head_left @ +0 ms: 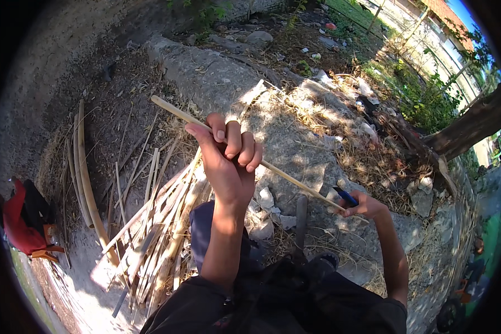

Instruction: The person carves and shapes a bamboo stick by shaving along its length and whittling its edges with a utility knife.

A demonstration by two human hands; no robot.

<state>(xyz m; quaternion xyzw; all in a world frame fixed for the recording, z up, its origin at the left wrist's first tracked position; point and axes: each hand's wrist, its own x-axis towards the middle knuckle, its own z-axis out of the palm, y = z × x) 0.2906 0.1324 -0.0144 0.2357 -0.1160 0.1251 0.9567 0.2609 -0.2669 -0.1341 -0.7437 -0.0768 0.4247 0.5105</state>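
Note:
A long, thin bamboo stick [295, 180] slants across the middle, from upper left down to the right. My left hand [231, 153] is closed round its upper part, fingers curled over it. Lower down, near the stick's other end, my right hand [367, 206] grips a small blue tool [347, 196] with a dark end. Its exact kind is too small to make out. The right fingers are beside the stick; whether they also pinch it, I cannot tell.
A pile of split bamboo strips [161, 236] lies at my left, with longer curved poles [85, 167] beyond it. Shavings and dry straw [367, 158] cover the rocky ground [217, 72] ahead. A tree trunk [473, 125] stands at right. A person in red [22, 220] is far left.

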